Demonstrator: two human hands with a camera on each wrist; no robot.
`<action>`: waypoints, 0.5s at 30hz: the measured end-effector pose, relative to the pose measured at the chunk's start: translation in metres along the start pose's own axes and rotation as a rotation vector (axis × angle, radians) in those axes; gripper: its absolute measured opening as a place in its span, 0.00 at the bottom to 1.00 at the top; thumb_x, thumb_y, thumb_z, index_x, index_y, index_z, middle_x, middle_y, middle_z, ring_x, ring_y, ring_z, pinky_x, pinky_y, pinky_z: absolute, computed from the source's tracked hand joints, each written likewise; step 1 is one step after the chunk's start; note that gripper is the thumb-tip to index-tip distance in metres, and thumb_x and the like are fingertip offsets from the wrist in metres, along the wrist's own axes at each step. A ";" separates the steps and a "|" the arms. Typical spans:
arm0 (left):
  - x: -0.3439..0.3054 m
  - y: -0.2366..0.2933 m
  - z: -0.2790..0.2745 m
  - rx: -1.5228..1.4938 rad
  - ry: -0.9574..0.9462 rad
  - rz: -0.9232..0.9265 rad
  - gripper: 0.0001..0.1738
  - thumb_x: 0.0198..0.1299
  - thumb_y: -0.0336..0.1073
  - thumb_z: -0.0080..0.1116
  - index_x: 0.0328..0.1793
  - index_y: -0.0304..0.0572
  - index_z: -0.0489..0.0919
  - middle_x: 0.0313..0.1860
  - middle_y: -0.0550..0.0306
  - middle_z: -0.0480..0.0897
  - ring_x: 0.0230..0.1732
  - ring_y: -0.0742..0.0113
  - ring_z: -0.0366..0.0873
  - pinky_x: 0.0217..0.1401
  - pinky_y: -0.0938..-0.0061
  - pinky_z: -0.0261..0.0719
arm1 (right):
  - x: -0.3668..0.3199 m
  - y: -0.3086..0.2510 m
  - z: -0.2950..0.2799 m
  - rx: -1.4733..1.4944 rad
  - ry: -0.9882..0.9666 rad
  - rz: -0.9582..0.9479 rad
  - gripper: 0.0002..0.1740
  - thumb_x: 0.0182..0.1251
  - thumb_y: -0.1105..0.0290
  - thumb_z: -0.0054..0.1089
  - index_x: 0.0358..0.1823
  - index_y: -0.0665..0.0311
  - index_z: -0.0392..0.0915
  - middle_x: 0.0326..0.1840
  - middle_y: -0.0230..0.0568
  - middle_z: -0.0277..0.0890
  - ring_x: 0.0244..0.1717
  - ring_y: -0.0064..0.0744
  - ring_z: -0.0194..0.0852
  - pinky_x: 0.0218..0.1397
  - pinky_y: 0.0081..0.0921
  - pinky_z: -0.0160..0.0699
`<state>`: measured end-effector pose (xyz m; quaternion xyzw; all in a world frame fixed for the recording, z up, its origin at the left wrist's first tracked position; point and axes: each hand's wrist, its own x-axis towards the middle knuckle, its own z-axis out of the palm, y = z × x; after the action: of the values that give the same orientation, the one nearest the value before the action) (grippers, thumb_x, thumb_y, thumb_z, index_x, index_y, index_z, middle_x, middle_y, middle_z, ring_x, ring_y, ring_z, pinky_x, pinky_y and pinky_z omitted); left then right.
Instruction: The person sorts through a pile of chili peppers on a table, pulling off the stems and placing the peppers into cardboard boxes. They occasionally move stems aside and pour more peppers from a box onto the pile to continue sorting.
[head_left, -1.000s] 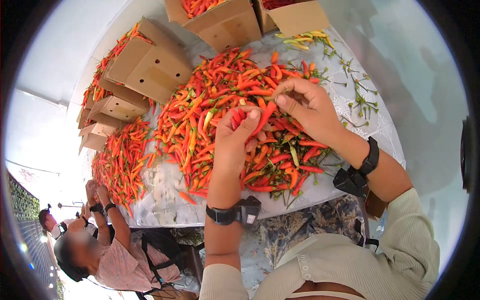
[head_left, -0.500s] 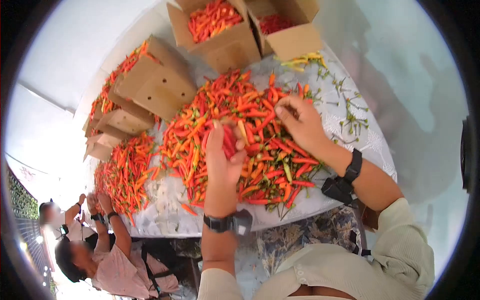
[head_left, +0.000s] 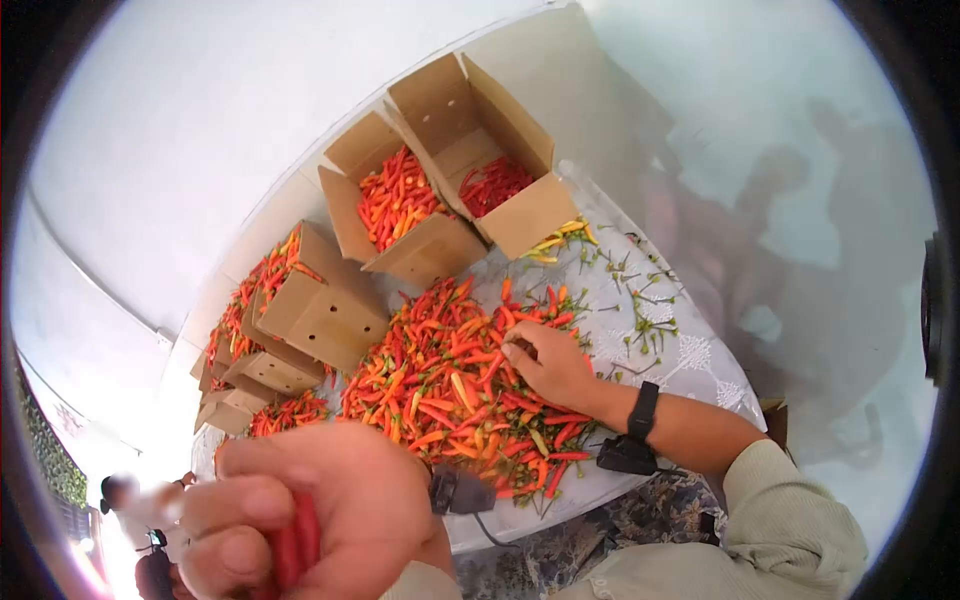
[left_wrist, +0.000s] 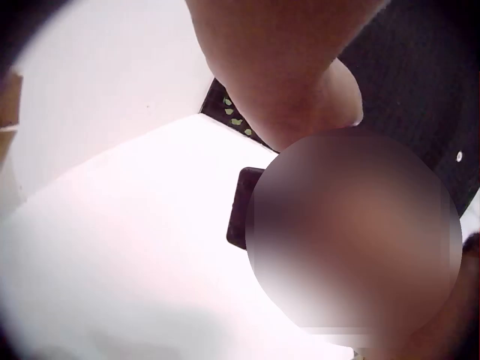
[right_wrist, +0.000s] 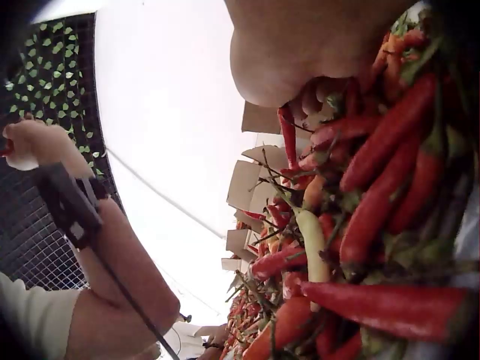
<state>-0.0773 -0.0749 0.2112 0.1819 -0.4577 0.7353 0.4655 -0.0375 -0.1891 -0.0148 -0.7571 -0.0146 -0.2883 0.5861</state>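
My left hand (head_left: 340,490) is raised close in front of the head camera, its fingers curled round red chili peppers (head_left: 293,540). The left wrist view shows part of this hand (left_wrist: 277,67) beside a blurred patch; the peppers are hidden there. My right hand (head_left: 553,368) is at the big pile of red and orange chili peppers (head_left: 420,370) on the table. Its thumb and fingers pinch a red chili pepper (right_wrist: 288,139) that sticks out below the fingertips in the right wrist view. A pale green chili pepper (right_wrist: 312,244) lies near it.
Two open cardboard boxes (head_left: 430,255) with chili peppers stand at the back. More filled boxes (head_left: 325,315) stand at the left. Yellow peppers (head_left: 560,240) and loose green stems (head_left: 650,315) lie on the patterned tablecloth (head_left: 700,360). Another person (head_left: 150,510) is at the far left.
My hands have moved apart. The left hand has come up toward the head camera with its red peppers, while the right hand has reached into the pile. The head view has tilted up.
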 end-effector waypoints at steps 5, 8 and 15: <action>-0.058 -0.050 0.050 0.139 -0.394 -0.232 0.09 0.60 0.37 0.55 0.36 0.37 0.74 0.34 0.51 0.76 0.36 0.60 0.74 0.38 0.68 0.72 | 0.002 0.003 0.000 -0.058 0.074 -0.136 0.08 0.64 0.68 0.55 0.39 0.64 0.76 0.26 0.43 0.76 0.26 0.38 0.75 0.30 0.32 0.71; -0.133 -0.123 0.083 0.492 -1.060 -0.118 0.24 0.49 0.40 0.66 0.53 0.41 0.75 0.51 0.45 0.75 0.54 0.52 0.72 0.56 0.58 0.69 | -0.001 0.003 0.002 -0.041 0.059 -0.110 0.08 0.64 0.68 0.55 0.38 0.65 0.75 0.28 0.45 0.76 0.30 0.43 0.76 0.33 0.35 0.71; -0.151 -0.073 -0.008 0.272 -1.584 -0.651 0.30 0.50 0.42 0.67 0.58 0.38 0.74 0.57 0.42 0.73 0.60 0.49 0.69 0.62 0.62 0.68 | 0.005 0.000 -0.004 0.022 0.121 -0.082 0.06 0.62 0.70 0.54 0.36 0.64 0.74 0.32 0.48 0.75 0.36 0.50 0.76 0.38 0.38 0.72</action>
<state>0.0616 -0.1358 0.1396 0.8165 -0.4803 0.2709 0.1712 -0.0348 -0.1948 -0.0118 -0.7304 -0.0134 -0.3574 0.5819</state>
